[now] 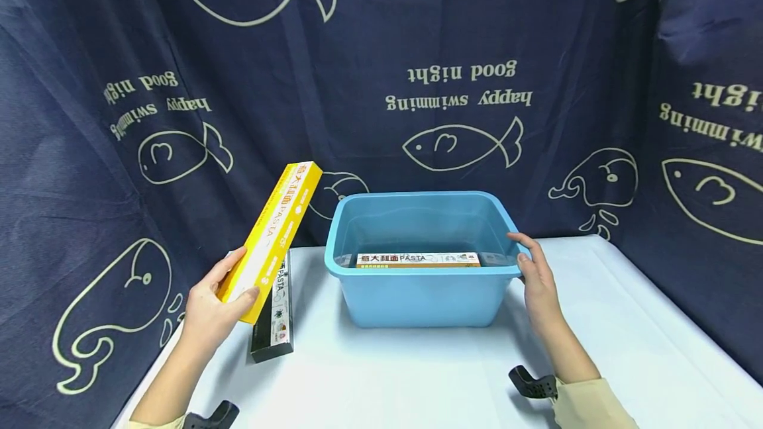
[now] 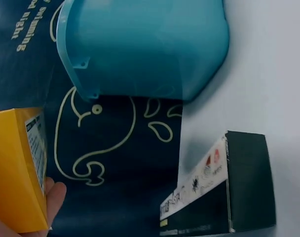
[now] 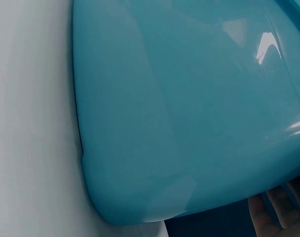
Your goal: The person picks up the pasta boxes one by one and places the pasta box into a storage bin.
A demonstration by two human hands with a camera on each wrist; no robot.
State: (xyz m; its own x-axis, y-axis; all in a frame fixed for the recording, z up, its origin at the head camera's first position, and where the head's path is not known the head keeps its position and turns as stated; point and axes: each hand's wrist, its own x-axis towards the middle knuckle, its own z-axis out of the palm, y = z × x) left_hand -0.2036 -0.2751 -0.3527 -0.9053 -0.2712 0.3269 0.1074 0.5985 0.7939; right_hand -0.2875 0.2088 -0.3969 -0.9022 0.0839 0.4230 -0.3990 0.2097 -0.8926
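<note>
A long yellow pasta box point(image 1: 274, 237) is held up at a tilt by my left hand point(image 1: 214, 303), thumb on one side and fingers on the other. In the left wrist view the yellow box point(image 2: 12, 168) shows its end, with fingertips beside it. My right hand point(image 1: 539, 283) grips the right rim of a blue plastic bin point(image 1: 423, 300), the thumb and a finger at the edge. Inside the bin lies another pasta box point(image 1: 417, 259), white and orange on the part that shows. The right wrist view shows the bin's wall point(image 3: 165, 113) and some fingers point(image 3: 283, 207) at its edge.
A black pasta box point(image 1: 272, 346) lies on the white table point(image 1: 405, 376) at the left, below the raised yellow box and partly hidden by it. A dark blue curtain point(image 1: 369, 71) with fish drawings hangs behind and along both sides. Each wrist wears a black strap.
</note>
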